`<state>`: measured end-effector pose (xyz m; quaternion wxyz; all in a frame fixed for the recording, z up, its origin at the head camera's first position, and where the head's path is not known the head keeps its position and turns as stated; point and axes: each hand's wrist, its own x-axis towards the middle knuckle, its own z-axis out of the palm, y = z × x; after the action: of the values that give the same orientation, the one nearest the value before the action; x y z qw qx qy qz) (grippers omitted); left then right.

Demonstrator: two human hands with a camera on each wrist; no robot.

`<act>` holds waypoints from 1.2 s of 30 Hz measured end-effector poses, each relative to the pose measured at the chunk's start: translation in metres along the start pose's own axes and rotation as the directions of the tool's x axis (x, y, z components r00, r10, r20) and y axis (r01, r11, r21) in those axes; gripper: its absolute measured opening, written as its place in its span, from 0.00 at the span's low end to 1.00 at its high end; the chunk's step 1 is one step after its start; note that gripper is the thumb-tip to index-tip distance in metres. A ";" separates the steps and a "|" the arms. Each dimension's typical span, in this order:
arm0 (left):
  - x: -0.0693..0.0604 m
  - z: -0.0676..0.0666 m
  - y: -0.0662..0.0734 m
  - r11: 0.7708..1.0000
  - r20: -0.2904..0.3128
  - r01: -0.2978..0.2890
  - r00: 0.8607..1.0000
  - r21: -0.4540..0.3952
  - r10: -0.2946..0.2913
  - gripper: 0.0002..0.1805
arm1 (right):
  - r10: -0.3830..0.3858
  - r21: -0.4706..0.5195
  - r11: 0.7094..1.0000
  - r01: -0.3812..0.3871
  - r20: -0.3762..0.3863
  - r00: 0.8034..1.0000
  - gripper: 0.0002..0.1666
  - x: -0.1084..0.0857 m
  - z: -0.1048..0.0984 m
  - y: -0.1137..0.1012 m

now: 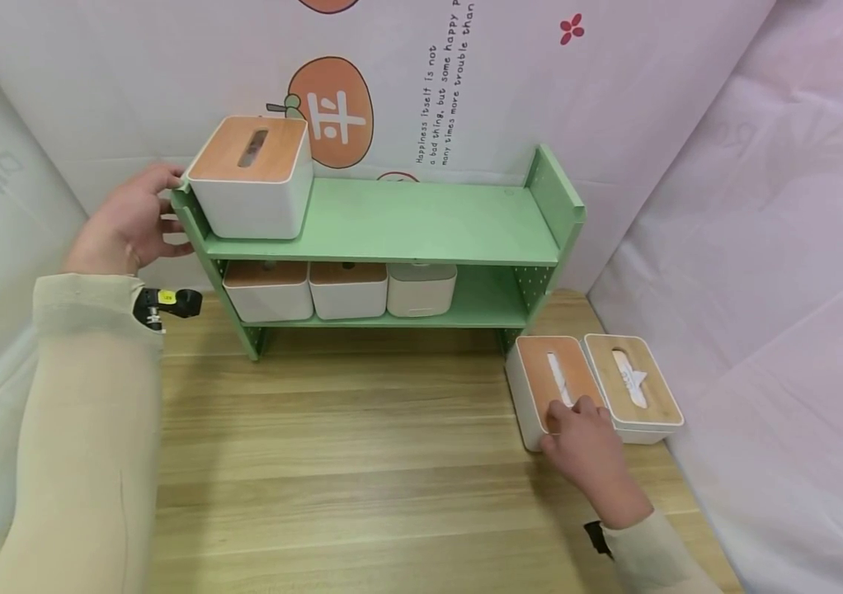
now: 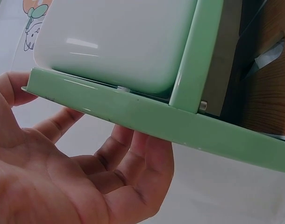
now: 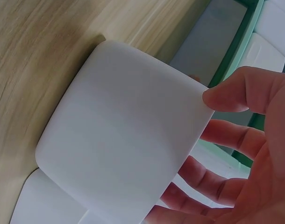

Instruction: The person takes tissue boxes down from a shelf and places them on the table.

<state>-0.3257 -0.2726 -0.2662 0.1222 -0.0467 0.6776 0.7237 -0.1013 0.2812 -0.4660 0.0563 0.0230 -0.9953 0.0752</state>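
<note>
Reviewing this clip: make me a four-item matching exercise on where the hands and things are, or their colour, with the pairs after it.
1. left hand
2. right hand
3. uppermost tissue box
4. shelf

A. standing on the top board, at its left end
B. green
C. against the outer left side panel
D. on an orange-brown-lidded box that sits on the table

Pairs: 1-C, 2-D, 3-A, 4-B
</note>
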 end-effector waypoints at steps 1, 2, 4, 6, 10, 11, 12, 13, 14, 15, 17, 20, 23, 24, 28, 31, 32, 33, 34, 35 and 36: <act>0.000 0.000 0.000 1.000 0.001 0.000 1.000 0.000 0.000 0.12 | 0.004 0.004 1.000 -0.004 0.004 1.000 0.10 0.000 0.000 0.001; 0.000 0.000 0.000 1.000 0.001 0.000 1.000 0.000 0.000 0.12 | 0.008 0.006 1.000 -0.009 0.007 1.000 0.10 0.000 0.001 0.002; 0.000 0.000 0.000 1.000 0.005 0.000 1.000 0.002 0.000 0.11 | 0.014 0.005 1.000 -0.014 0.005 1.000 0.09 0.000 0.001 0.004; 0.000 -0.001 0.000 1.000 0.005 0.000 1.000 0.000 0.000 0.11 | 0.019 0.002 1.000 -0.019 0.007 1.000 0.09 0.000 0.001 0.006; -0.001 -0.001 0.000 1.000 0.000 -0.001 1.000 -0.007 0.001 0.12 | 0.028 -0.003 1.000 -0.028 0.015 0.999 0.09 0.001 0.000 0.008; -0.001 -0.001 0.000 1.000 -0.001 -0.002 1.000 -0.010 0.002 0.12 | 0.035 0.000 0.999 -0.035 0.019 0.999 0.09 0.001 0.000 0.007; -0.001 -0.001 0.000 1.000 -0.001 -0.003 1.000 -0.012 0.003 0.12 | 0.038 0.002 0.999 -0.038 0.019 0.999 0.08 0.001 0.000 0.007; -0.001 -0.001 0.000 1.000 0.000 -0.004 1.000 -0.015 0.004 0.11 | 0.042 0.003 0.999 -0.042 0.019 0.999 0.08 0.001 0.000 0.007; -0.001 -0.001 -0.001 1.000 0.000 -0.004 1.000 -0.017 0.004 0.11 | 0.044 0.005 0.999 -0.044 0.019 0.999 0.08 0.001 0.000 0.006; -0.001 -0.001 -0.001 1.000 0.001 -0.005 1.000 -0.019 0.005 0.11 | 0.045 0.006 0.999 -0.045 0.018 0.999 0.08 0.001 0.000 0.006; -0.001 -0.001 -0.001 1.000 0.001 -0.006 1.000 -0.019 0.006 0.11 | 0.045 0.005 0.999 -0.045 0.015 0.999 0.08 0.001 0.001 0.006; -0.001 0.000 -0.001 1.000 0.000 -0.007 1.000 -0.013 0.007 0.11 | 0.036 -0.004 0.999 -0.035 0.010 0.999 0.08 0.001 0.003 0.007; 0.000 0.000 0.000 1.000 -0.003 -0.006 1.000 -0.012 0.006 0.11 | 0.025 -0.013 1.000 -0.025 -0.002 1.000 0.08 0.002 0.004 0.008; 0.000 0.000 0.000 1.000 -0.005 -0.005 1.000 -0.013 0.005 0.11 | 0.020 -0.017 1.000 -0.021 -0.005 1.000 0.08 0.002 0.005 0.008; 0.000 0.001 0.001 1.000 -0.005 -0.004 1.000 -0.023 0.004 0.11 | 0.009 -0.025 1.000 -0.009 -0.016 1.000 0.08 -0.001 0.007 0.009; 0.000 0.001 0.000 0.999 -0.006 -0.005 1.000 -0.032 0.005 0.11 | 0.012 -0.026 1.000 -0.013 -0.020 1.000 0.08 -0.002 0.007 0.010; 0.000 0.001 0.000 0.999 -0.007 -0.006 1.000 -0.033 0.006 0.10 | 0.013 -0.025 1.000 -0.014 -0.022 1.000 0.08 -0.002 0.007 0.010; 0.000 0.001 0.000 0.999 -0.010 -0.006 1.000 -0.036 0.006 0.10 | 0.014 -0.026 1.000 -0.015 -0.021 1.000 0.08 -0.002 0.007 0.009; 0.000 0.001 -0.001 0.999 -0.011 -0.007 1.000 -0.039 0.006 0.10 | 0.016 -0.024 1.000 -0.016 -0.013 1.000 0.08 -0.002 0.006 0.009; -0.001 0.000 -0.001 0.999 -0.013 -0.008 1.000 -0.038 0.008 0.09 | 0.018 -0.023 1.000 -0.018 0.002 1.000 0.08 -0.001 0.005 0.008; -0.001 0.000 -0.001 0.999 -0.014 -0.009 1.000 -0.039 0.008 0.09 | 0.021 -0.023 1.000 -0.020 0.022 1.000 0.08 0.000 0.002 0.006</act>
<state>-0.3245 -0.2728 -0.2667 0.1136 -0.0511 0.6645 0.7368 -0.1019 0.2866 -0.4692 0.0450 0.0130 -0.9968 0.0642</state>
